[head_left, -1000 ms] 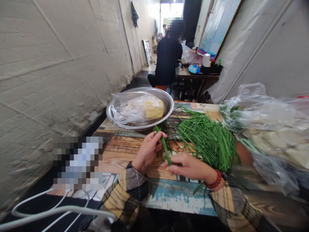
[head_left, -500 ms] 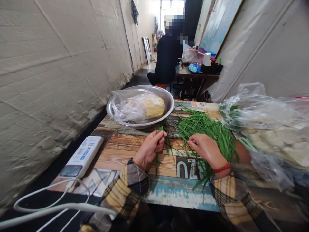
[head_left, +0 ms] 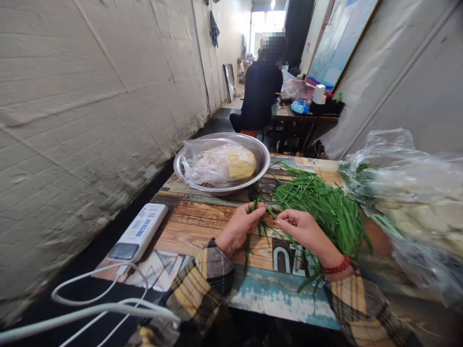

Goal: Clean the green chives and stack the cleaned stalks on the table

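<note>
A heap of green chives (head_left: 321, 205) lies on the painted wooden table (head_left: 191, 224) in front of me. My left hand (head_left: 240, 226) is closed on a few chive stalks (head_left: 249, 241) that hang down over the table. My right hand (head_left: 302, 226), with a red bead bracelet at the wrist, pinches the upper ends of the same stalks close beside the left hand, at the near edge of the heap. Both sleeves are yellow and dark plaid.
A steel basin (head_left: 260, 159) holds a plastic bag with something yellow (head_left: 238, 164). A white power bank (head_left: 139, 231) with white cables (head_left: 90, 303) lies at the left. Clear plastic bags (head_left: 412, 193) fill the right. A person in black (head_left: 260, 94) sits at a far table (head_left: 300, 115). A brick wall runs along the left.
My right hand went from the near end of the stalk up to the heap, then came close to my left hand. The view shifted slightly; the left hand kept its chives.
</note>
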Tool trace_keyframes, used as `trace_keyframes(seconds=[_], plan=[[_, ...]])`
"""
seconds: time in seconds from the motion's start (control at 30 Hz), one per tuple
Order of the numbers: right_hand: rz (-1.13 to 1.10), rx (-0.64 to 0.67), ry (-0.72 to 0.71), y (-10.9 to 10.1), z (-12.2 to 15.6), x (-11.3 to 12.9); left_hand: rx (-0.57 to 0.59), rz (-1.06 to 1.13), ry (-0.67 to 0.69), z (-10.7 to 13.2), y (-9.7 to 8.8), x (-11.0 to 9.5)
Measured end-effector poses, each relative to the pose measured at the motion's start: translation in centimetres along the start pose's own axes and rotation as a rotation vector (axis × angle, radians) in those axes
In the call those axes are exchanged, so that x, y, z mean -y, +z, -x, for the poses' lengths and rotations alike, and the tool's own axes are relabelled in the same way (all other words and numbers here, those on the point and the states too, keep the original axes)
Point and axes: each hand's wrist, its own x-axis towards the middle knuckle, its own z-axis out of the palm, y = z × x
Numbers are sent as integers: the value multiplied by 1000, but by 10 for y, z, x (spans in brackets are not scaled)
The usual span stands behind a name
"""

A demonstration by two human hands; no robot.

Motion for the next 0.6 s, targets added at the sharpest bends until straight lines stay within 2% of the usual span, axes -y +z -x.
trace_keyframes(seconds=[0.17,0.3,0.43,0.5,0.53,0.6], plan=[[34,115,-26,8,2,1,-33,50,-10,-1,2,-1],[32,274,-21,-1,4,1,-66,115,16,-3,-2,-3],[86,373,-69,-14,6,5,-74,167,60,-5,-8,-6],[108,320,-68,-22,4,4,-94,203,77,-5,-10,-9],[121,235,-48,-27,3,1,-113,218,87,-5,-11,-10],[188,-14,2,-37,-1,-9,-143,228,111,-4,-12,-15]])
